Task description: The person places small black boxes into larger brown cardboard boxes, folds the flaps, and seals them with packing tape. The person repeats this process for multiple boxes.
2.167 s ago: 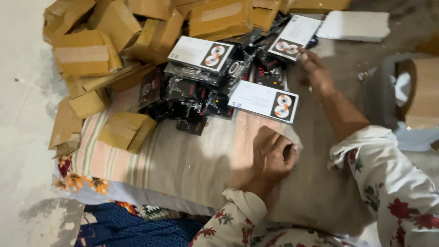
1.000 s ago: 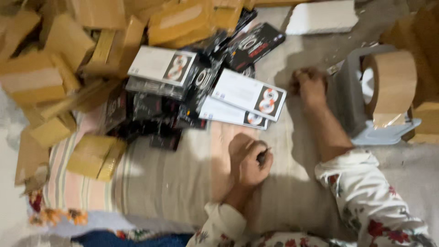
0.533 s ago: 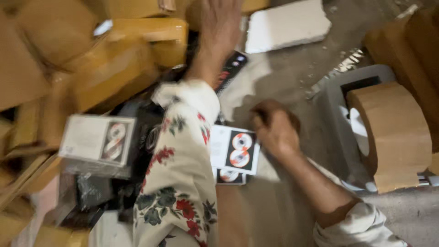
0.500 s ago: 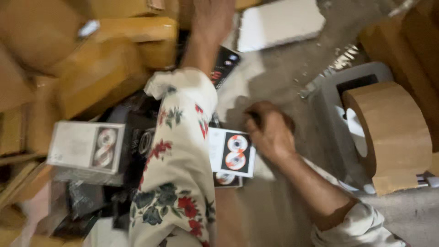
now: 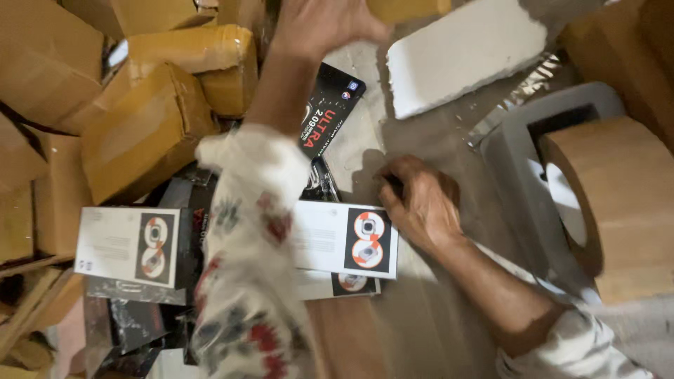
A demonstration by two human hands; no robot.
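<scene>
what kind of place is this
Probably a home packing spot for small parcels: taped brown cardboard boxes piled on the floor, flat white product boxes, and a big roll of brown packing tape.

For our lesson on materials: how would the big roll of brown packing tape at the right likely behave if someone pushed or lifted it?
The big roll of brown packing tape is thickly wound, so it probably feels fairly heavy and stiff. Its round shape suggests it could roll if free, but it sits in a grey dispenser frame, which likely holds it in place. The smooth outer wrap may be a little slippery.
</scene>
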